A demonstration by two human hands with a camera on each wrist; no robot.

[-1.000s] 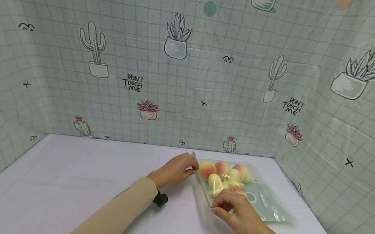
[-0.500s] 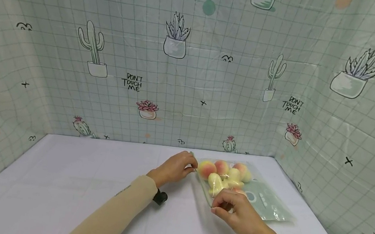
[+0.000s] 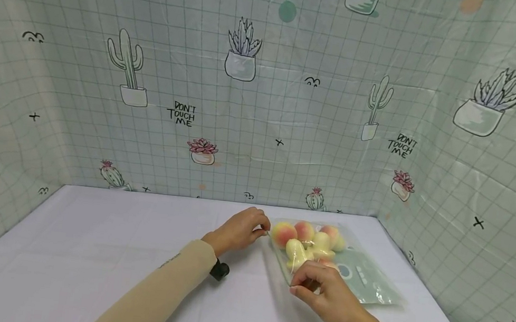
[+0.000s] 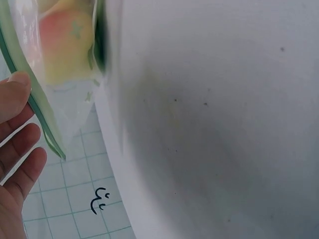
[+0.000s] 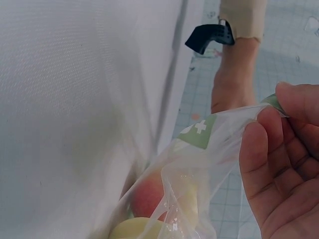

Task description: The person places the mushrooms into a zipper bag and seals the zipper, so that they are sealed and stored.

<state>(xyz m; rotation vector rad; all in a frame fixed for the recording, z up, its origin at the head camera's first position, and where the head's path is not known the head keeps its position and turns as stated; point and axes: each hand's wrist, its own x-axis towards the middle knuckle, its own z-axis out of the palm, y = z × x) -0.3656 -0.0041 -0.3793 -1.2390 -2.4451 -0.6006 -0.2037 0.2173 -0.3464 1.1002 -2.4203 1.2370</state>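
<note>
A clear zip bag (image 3: 371, 280) with a green edge lies at the right of the white table, its open-side edge lifted toward me. Inside are several pink-and-yellow peaches (image 3: 284, 235) and pale yellow, pear-shaped fruits (image 3: 296, 252). With thumb and forefinger my left hand (image 3: 243, 229) pinches the far end of the bag's edge; the left wrist view shows the green zip strip (image 4: 41, 110) running under the thumb, other fingers loosely bent. My right hand (image 3: 332, 301) pinches the near corner, and the right wrist view shows the film (image 5: 199, 134) stretched away from it.
The white tabletop (image 3: 85, 253) ends at a grid-patterned curtain (image 3: 255, 102) with cactus drawings, hung behind and on both sides. Black camera straps (image 3: 220, 270) sit at both wrists below beige sleeves (image 3: 162, 288).
My left hand has shifted very slightly left, and the strip end that stuck up beyond its fingers no longer shows. My right hand has stayed at the near corner.
</note>
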